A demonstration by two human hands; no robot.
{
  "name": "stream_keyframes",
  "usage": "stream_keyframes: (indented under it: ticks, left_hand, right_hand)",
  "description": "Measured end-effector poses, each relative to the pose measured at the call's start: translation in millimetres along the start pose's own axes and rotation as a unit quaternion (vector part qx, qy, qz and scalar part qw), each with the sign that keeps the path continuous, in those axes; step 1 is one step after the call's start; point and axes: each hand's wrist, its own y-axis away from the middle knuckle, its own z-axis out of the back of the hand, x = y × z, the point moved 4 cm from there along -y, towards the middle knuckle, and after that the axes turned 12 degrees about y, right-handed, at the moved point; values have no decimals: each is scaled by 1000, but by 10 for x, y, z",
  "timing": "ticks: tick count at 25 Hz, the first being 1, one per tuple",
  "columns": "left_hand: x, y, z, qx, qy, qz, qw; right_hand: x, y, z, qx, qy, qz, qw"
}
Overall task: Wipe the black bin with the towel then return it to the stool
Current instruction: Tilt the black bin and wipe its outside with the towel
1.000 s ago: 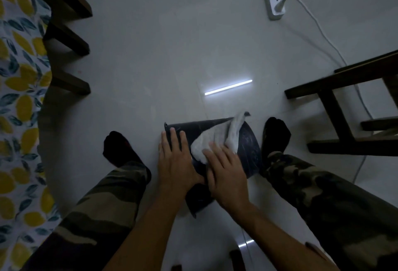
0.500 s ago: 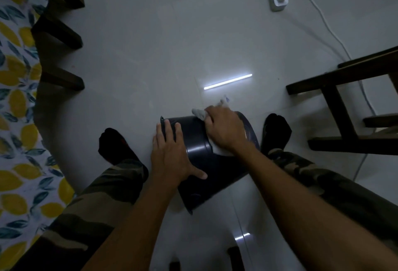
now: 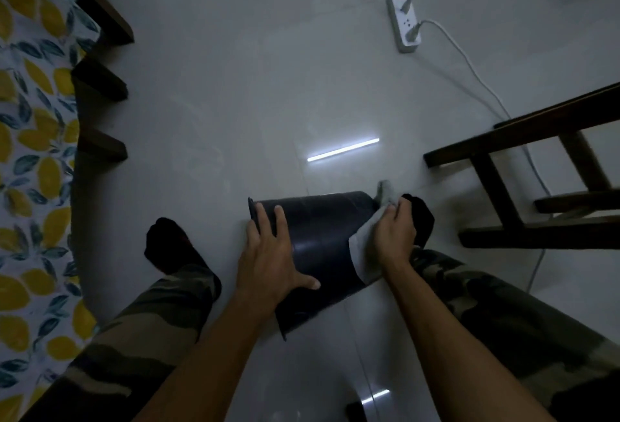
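Note:
The black bin [image 3: 322,240] lies on its side on the pale floor between my feet. My left hand [image 3: 271,254] rests flat on its left side, fingers spread toward the rim. My right hand [image 3: 394,232] presses the white towel [image 3: 364,255] against the bin's right end. One corner of the towel sticks up past my fingers. The dark wooden stool [image 3: 523,180] stands to the right, close to my right foot.
A white power strip [image 3: 404,22] with a lit red switch lies at the back right, its cable [image 3: 476,72] running past the stool. Dark wooden legs [image 3: 100,82] and a lemon-print cloth [image 3: 30,160] line the left side. My camouflage-trousered legs flank the bin.
My right hand has slid the towel from the bin's top across to its right end. The left hand has stayed on the bin. The view has shifted slightly.

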Motion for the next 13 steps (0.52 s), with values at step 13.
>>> stream_keyframes:
  ticks: [13]
  left_hand:
    - [94,76,511,-269,-47,-98,957]
  right_hand:
    - [346,437,82,-27,-29,78,996]
